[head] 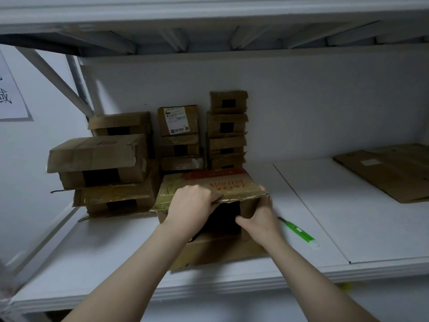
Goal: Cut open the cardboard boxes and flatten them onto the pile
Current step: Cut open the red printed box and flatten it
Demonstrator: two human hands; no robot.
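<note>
An opened cardboard box [232,182] with red print and yellowish tape lies on the white shelf in front of me, its dark inside facing me. My left hand [192,208] grips the edge of its upper flap, fingers curled over the rim. My right hand [260,217] holds the box's right side wall, thumb reaching toward the opening. A lower flap [216,249] lies flat toward the shelf's front edge. A green utility knife [299,232] lies on the shelf just right of my right hand. Flattened cardboard [390,168] lies at the far right.
Several taped cardboard boxes stand stacked against the back wall: a left stack [104,163], a middle stack [178,135] and a taller right stack [228,129]. The white shelf [336,217] has an upper shelf close overhead. A paper notice [9,94] hangs on the left wall.
</note>
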